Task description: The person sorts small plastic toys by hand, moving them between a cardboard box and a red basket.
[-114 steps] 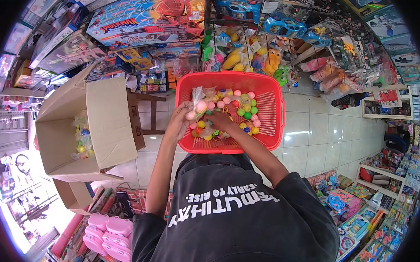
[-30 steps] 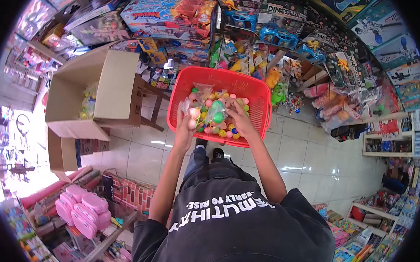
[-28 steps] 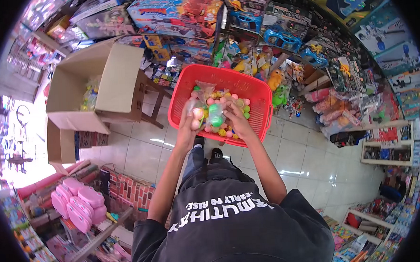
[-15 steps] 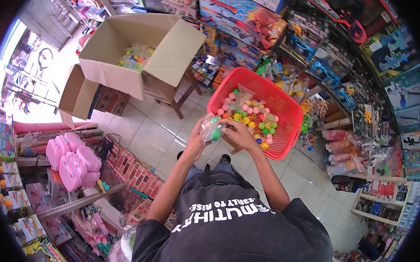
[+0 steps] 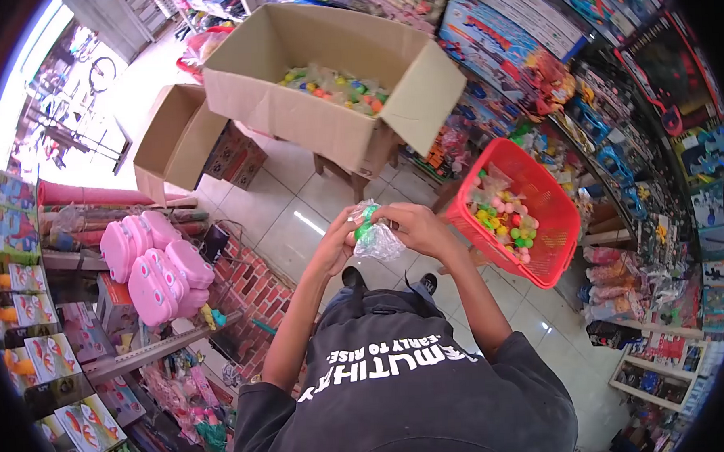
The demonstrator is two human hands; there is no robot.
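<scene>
My left hand (image 5: 336, 242) is closed on the left side of a clear plastic bag (image 5: 379, 243) with green balls (image 5: 363, 219) in it. From the other side, the fingers of my right hand (image 5: 419, 228) pinch the same bag near its top. It is held in front of my body, above the tiled floor. To the right stands a red plastic basket (image 5: 559, 267) holding small pink, yellow and green balls (image 5: 507, 216). Beyond my hands, a large open cardboard box (image 5: 292, 112) contains several bagged colourful balls (image 5: 336, 90).
A wooden stool (image 5: 348, 178) supports the large box, and a smaller open carton (image 5: 176, 141) sits left of it. Pink cases (image 5: 158, 271) are stacked on the left shelf. Boxed toys (image 5: 508, 46) and hanging packs line the right side.
My view has shifted, so the box and basket now appear in different places, with more of the box's contents showing. The clear bag hangs more spread out between my hands.
</scene>
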